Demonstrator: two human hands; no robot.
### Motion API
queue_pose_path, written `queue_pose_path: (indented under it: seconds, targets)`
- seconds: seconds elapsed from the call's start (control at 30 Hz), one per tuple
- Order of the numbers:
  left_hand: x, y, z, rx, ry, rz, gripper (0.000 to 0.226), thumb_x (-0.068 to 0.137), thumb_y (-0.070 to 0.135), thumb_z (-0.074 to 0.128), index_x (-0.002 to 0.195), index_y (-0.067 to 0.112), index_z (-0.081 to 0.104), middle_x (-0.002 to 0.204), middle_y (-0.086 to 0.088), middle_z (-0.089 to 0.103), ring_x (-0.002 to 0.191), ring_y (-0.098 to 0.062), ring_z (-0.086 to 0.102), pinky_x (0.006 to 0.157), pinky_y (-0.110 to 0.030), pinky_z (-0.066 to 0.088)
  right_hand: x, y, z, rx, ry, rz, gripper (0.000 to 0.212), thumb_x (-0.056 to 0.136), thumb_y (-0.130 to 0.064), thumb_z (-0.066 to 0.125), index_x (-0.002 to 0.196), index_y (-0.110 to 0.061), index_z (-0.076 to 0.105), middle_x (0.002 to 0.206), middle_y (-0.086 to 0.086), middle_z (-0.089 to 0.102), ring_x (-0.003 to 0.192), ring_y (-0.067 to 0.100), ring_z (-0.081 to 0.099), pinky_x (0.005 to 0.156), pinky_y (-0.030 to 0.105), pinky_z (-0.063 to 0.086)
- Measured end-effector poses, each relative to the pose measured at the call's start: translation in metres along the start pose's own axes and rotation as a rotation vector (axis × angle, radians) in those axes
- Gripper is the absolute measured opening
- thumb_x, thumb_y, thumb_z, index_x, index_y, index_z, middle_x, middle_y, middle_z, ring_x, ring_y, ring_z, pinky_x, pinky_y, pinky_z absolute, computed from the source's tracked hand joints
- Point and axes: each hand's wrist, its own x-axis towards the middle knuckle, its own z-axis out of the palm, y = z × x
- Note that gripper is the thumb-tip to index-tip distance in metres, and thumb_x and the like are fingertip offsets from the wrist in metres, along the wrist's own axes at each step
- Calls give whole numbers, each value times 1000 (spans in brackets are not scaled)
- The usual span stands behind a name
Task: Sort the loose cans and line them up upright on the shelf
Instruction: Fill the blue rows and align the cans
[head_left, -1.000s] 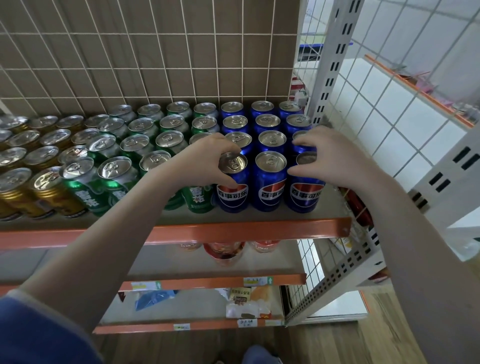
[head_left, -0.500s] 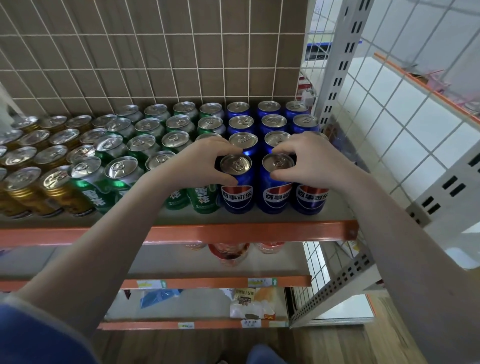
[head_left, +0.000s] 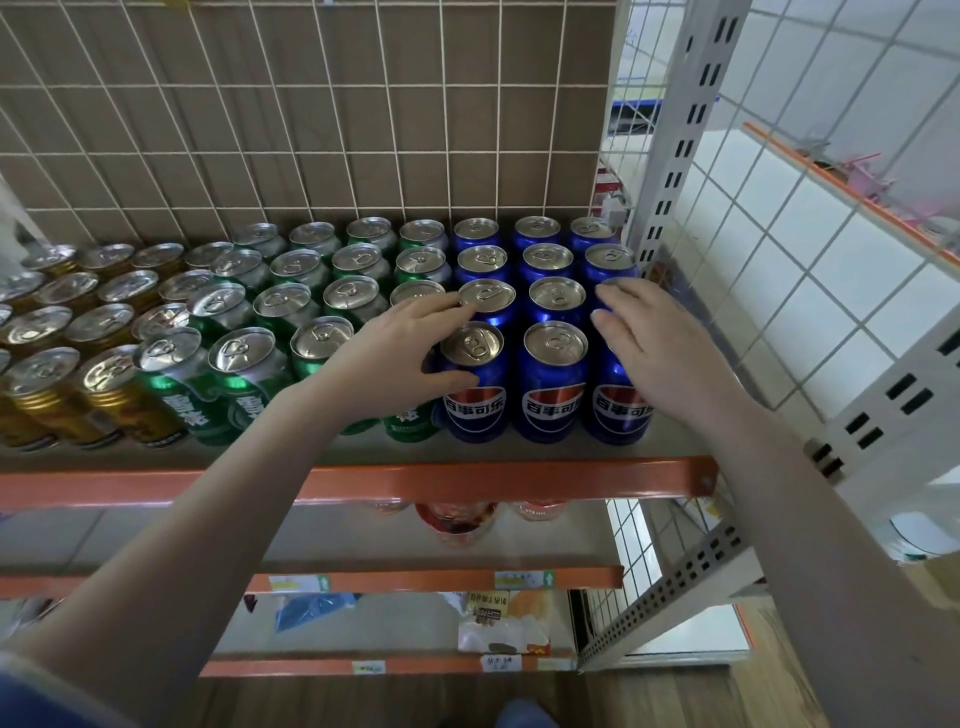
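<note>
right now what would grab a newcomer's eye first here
Upright cans pack the top shelf in colour blocks: gold cans at left, green cans in the middle, blue cans at right. The left hand and right hand flank the front blue cans.

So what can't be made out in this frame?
- Front right blue can: top hidden under the right hand, head view.
- Front green can: mostly behind the left hand.
- Gold cans: cut by the left edge.
- Shelf tags: print too small.
</note>
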Motion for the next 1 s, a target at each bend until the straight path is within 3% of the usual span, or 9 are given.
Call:
queue_pose_path:
  seconds: [0.23,0.37,0.47,0.57,0.67,0.77,0.9,1.0]
  targets:
    - [-2,-1,5,45,-28,-5,76,87,57,49,150,28,18,157,7,16,145,-14,12,117,-36,14,0,6,10,141,5,129,50,102,-38,25,144,-15,37,153,0,30,142,12,19,111,27,15]
    - [0,1,1,20,-46,-24,79,82,67,35,149,29,20,156,8,19,144,-13,14,114,-31,12,-1,10,8,186,6,127,47,102,-36,27,143,-17,40,152,-1,32,142,13,22,113,29,17]
    - [1,0,-1,-14,-48,-12,85,82,79,25,148,27,26,155,6,24,143,-13,18,113,-32,15,1,11,-2,232,-10,144,44,102,-36,30,140,-19,44,148,-1,39,137,16,33,107,29,26]
    - [3,-2,-3,-63,1,11,87,77,74,16,142,22,41,149,3,38,139,-15,30,111,-35,23,6,11,-9,269,-2,147,38,101,-32,36,133,-19,52,136,1,53,122,16,46,92,23,32]
    - [6,1,-6,-106,95,7,60,93,56,33,136,19,50,141,0,49,133,-16,39,107,-29,26,19,10,-7,266,13,128,35,100,-30,39,128,-17,56,128,1,58,111,10,49,88,24,34]
    - [10,2,-7,-108,170,-14,38,99,34,41,132,18,55,135,0,54,128,-16,43,102,-25,27,38,10,-3,197,-22,107,37,99,-29,42,132,-17,53,132,2,55,119,17,49,90,26,32]
    - [15,-3,-3,-102,168,-58,38,100,34,40,130,19,56,135,0,54,127,-17,44,101,-28,30,67,10,-4,136,-80,128,38,98,-25,44,130,-7,53,131,11,55,118,27,51,95,35,39]
    - [18,-5,-2,-111,155,-84,39,100,36,39,132,21,54,138,1,51,129,-16,41,101,-27,28,89,14,-8,104,-87,162,38,97,-22,45,133,-11,51,133,12,54,116,28,52,90,33,40]
